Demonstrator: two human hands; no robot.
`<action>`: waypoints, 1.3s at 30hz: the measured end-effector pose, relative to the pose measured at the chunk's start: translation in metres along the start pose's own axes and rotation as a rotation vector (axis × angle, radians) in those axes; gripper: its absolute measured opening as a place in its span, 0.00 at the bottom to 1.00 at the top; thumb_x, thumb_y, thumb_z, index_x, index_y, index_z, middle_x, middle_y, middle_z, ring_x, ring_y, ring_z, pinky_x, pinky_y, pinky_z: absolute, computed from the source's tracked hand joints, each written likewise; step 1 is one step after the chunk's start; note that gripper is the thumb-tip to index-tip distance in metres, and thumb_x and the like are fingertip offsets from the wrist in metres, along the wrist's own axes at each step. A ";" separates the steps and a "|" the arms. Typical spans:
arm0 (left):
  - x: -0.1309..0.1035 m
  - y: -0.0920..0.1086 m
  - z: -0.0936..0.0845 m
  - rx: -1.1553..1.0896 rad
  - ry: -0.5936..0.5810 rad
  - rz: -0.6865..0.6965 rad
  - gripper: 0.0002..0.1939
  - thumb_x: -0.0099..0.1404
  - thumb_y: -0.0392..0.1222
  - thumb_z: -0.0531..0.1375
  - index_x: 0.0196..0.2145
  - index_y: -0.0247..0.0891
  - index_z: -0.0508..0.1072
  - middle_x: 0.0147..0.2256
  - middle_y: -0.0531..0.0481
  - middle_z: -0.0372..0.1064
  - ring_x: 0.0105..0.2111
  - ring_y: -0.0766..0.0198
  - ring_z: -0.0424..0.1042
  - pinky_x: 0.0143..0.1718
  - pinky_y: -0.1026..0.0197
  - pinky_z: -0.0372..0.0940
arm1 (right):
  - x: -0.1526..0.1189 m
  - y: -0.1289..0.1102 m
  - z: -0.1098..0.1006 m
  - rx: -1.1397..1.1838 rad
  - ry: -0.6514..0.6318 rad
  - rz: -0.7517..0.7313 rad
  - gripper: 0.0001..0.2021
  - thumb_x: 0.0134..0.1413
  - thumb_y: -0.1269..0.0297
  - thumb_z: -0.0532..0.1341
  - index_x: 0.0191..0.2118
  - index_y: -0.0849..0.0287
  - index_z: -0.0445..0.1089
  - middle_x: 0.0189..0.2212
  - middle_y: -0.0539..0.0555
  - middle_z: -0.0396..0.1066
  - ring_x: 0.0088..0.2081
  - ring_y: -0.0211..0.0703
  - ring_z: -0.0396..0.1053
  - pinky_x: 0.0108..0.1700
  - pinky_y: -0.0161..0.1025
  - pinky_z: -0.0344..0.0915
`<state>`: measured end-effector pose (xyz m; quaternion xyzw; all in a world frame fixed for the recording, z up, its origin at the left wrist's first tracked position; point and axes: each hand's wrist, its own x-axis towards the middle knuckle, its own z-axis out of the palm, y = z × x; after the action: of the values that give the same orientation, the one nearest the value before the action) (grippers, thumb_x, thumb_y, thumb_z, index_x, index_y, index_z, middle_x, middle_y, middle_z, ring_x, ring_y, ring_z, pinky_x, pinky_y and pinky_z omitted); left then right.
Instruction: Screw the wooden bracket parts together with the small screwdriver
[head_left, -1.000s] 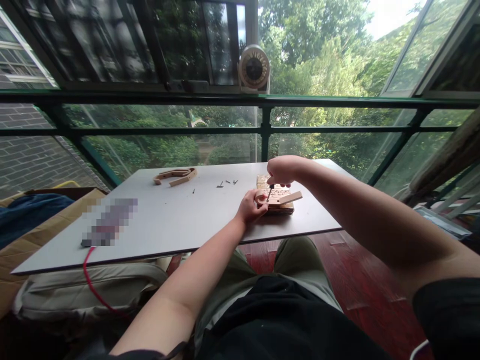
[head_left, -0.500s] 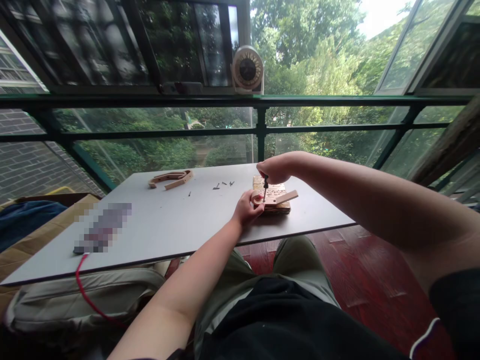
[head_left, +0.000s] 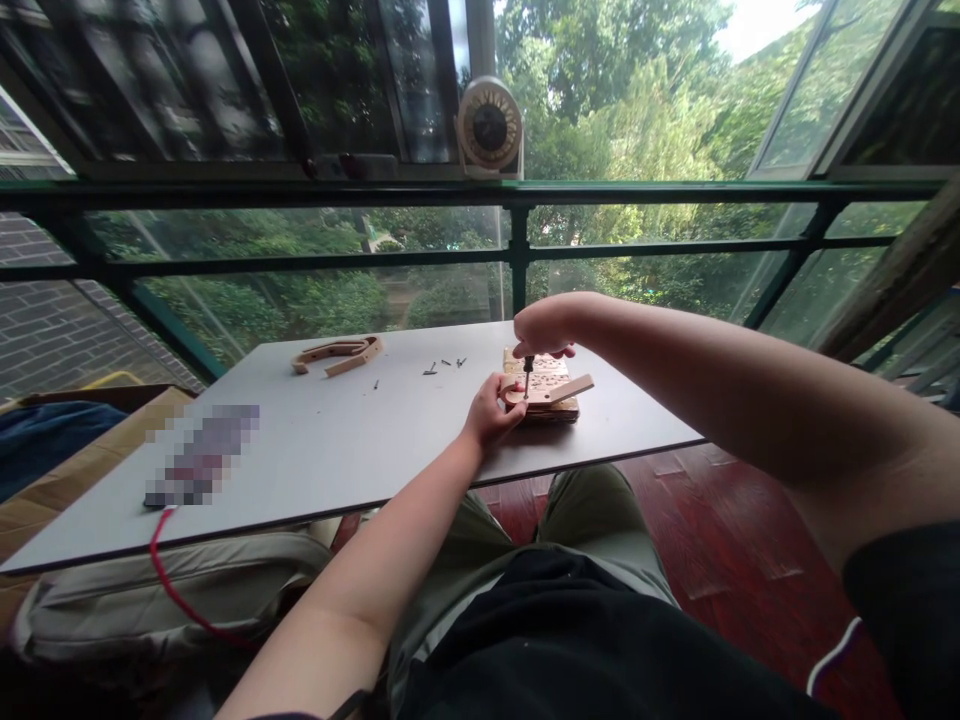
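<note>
My right hand (head_left: 541,326) is closed around the handle of a screwdriver (head_left: 528,370), which stands upright with its tip down at a light wooden piece (head_left: 573,389). That piece has a rounded left end, a dark hole and an arm angled up to the right. My left hand (head_left: 491,411) pinches the rounded end, fingers close to the screwdriver's tip. Under the piece lies a thick wooden block (head_left: 559,413) with a pitted, hole-marked top. Whether a screw sits under the tip is too small to tell.
Several small screws (head_left: 430,369) lie on the white table (head_left: 360,440). Beyond them rests a curved wooden part (head_left: 352,357). A blurred-out device (head_left: 206,460) with a red cable (head_left: 161,560) is at the left. A round fan (head_left: 490,128) stands by the green railing (head_left: 420,262).
My right hand has turned on the screwdriver handle, and some of its fingers now stretch out to the right. My left hand still holds the wooden piece. The view has shifted slightly.
</note>
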<state>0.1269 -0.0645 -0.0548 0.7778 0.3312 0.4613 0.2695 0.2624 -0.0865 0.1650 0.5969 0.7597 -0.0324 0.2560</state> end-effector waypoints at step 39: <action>0.001 0.004 -0.001 0.055 0.008 0.051 0.13 0.56 0.40 0.64 0.39 0.41 0.69 0.38 0.49 0.72 0.38 0.58 0.73 0.44 0.54 0.70 | -0.009 0.020 0.015 0.144 0.146 -0.024 0.21 0.65 0.59 0.56 0.57 0.68 0.67 0.33 0.65 0.77 0.28 0.52 0.71 0.35 0.46 0.62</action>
<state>0.1277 -0.0661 -0.0509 0.7913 0.3249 0.4618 0.2347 0.2872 -0.0939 0.1608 0.6053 0.7793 -0.0465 0.1556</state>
